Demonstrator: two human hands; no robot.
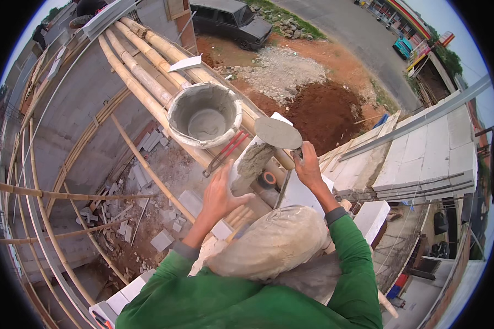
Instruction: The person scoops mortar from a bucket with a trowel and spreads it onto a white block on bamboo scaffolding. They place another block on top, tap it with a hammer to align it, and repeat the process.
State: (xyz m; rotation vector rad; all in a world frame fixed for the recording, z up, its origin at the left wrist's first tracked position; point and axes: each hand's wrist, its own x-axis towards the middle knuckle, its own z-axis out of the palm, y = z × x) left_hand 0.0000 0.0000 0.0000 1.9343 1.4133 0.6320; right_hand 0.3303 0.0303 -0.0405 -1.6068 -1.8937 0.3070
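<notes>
My right hand (307, 164) is closed round the handle of a trowel (278, 133), whose flat blade carries wet grey mortar. A white block (252, 164) with rough mortar spread over one face is tilted just left of the trowel. My left hand (220, 194) cups the near end of that block, fingers along its left side and thumb spread beneath. Beyond my left hand, a mortar-crusted bucket (205, 116) rests on bamboo poles, with a grey layer inside. A red-handled tool (228, 151), perhaps pincers, lies between bucket and block.
Bamboo poles (142, 60) run away to the far left, high above rubble-strewn ground (148, 181). Near the block lies a round orange-and-black object (268, 178). Stacked white blocks (428, 153) line the right. A dark car (230, 24) is parked below, beyond the wall.
</notes>
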